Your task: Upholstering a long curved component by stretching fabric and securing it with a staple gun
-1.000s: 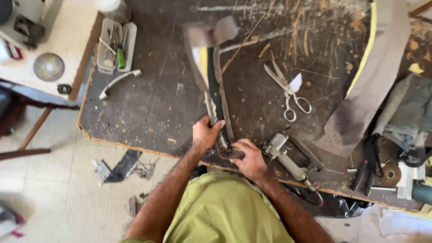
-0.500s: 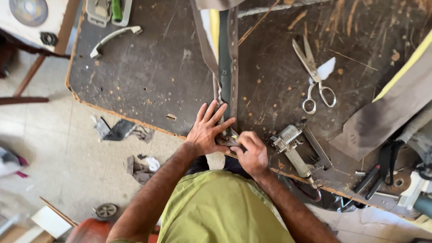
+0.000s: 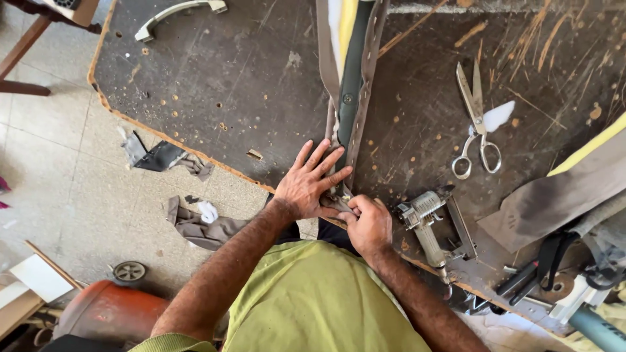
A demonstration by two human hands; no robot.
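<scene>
The strip (image 3: 352, 85) is laid down the bench (image 3: 215, 85), near end at the edge. It's pressed flat by the left hand (image 3: 312, 186), fingers spread; the grey cover is pinched by the right hand (image 3: 368, 221). Stapler (image 3: 430, 225) and scissors (image 3: 477, 124) are left untouched, so fixing looks not yet done here.

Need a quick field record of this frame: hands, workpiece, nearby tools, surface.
left hand: flat, fingers spread, pressing the strip end
right hand: fingers curled, pinching fabric at the strip end
strip: long, dark core with grey fabric edges and yellow foam, runs away from the person
stapler: lies right of the right hand, untouched
scissors: closed, further right
handle: white, far left corner
bench: dark, scratched, pitted
</scene>
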